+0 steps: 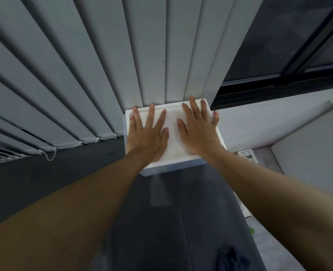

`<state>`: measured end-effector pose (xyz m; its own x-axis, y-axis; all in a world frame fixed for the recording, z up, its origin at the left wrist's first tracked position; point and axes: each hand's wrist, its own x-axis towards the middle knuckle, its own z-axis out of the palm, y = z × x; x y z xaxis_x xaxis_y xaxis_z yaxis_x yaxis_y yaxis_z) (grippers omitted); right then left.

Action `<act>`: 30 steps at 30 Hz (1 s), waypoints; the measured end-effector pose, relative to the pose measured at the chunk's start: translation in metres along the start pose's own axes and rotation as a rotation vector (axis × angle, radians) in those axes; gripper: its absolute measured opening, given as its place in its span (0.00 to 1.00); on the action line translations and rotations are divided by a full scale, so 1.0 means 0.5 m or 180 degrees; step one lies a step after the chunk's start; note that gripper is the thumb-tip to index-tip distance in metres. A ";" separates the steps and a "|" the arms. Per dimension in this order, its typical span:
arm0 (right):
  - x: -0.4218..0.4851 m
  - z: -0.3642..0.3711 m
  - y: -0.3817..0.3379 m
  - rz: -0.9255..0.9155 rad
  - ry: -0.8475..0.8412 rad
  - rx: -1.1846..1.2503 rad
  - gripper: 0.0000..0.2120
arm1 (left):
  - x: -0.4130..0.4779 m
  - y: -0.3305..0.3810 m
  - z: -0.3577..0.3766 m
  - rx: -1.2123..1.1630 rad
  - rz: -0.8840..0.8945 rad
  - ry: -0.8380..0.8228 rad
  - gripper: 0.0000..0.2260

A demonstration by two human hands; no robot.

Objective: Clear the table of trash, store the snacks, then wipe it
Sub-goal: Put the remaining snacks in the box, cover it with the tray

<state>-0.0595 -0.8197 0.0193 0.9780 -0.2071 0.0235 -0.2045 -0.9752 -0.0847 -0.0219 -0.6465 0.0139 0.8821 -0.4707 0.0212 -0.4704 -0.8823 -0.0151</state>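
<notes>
A white foam box (173, 165) stands on the floor against the vertical blinds, its lid on. My left hand (149, 133) lies flat on the left half of the lid with fingers spread. My right hand (199, 130) lies flat on the right half, fingers spread as well. Both palms press down on the lid. The inside of the box is hidden.
Grey vertical blinds (83, 85) with a bead chain hang at the left and behind the box. A dark window frame (279, 83) is at the upper right above a white ledge. A white power strip (247, 155) lies right of the box. My dark trousers fill the lower middle.
</notes>
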 end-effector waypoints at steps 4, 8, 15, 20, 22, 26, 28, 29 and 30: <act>-0.013 0.008 0.003 -0.0092 -0.0340 -0.0089 0.28 | 0.006 -0.003 -0.001 0.0061 0.0020 -0.0031 0.27; -0.023 0.010 -0.001 -0.0045 -0.0298 -0.0123 0.29 | 0.011 -0.009 -0.004 0.0092 0.0044 -0.0200 0.28; -0.024 0.009 -0.005 0.0279 0.0025 -0.0001 0.31 | -0.031 -0.029 -0.018 -0.0062 -0.0406 -0.0148 0.33; -0.023 0.011 -0.002 0.0213 -0.0210 -0.0008 0.34 | -0.030 -0.035 -0.004 -0.0180 -0.0342 -0.0193 0.34; -0.034 0.009 -0.002 0.0210 -0.0089 0.0058 0.35 | -0.027 -0.038 0.000 -0.0228 -0.0302 -0.0163 0.35; -0.059 0.010 -0.008 0.0557 0.0012 0.0092 0.37 | -0.028 -0.039 -0.001 -0.0211 -0.0275 -0.0248 0.36; -0.058 0.009 -0.009 0.0635 -0.0109 0.0045 0.38 | -0.028 -0.038 -0.009 -0.0122 -0.0244 -0.0275 0.36; -0.057 0.009 -0.010 0.0630 -0.0100 0.0044 0.38 | -0.027 -0.037 -0.013 -0.0038 -0.0227 -0.0281 0.36; -0.056 0.010 -0.010 0.0626 -0.0081 0.0051 0.38 | -0.028 -0.035 -0.016 0.0055 -0.0225 -0.0294 0.36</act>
<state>-0.0855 -0.8084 0.0142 0.9200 -0.3914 -0.0204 -0.3913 -0.9147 -0.1011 -0.0262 -0.6245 0.0220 0.9120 -0.4044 -0.0695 -0.4073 -0.9127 -0.0340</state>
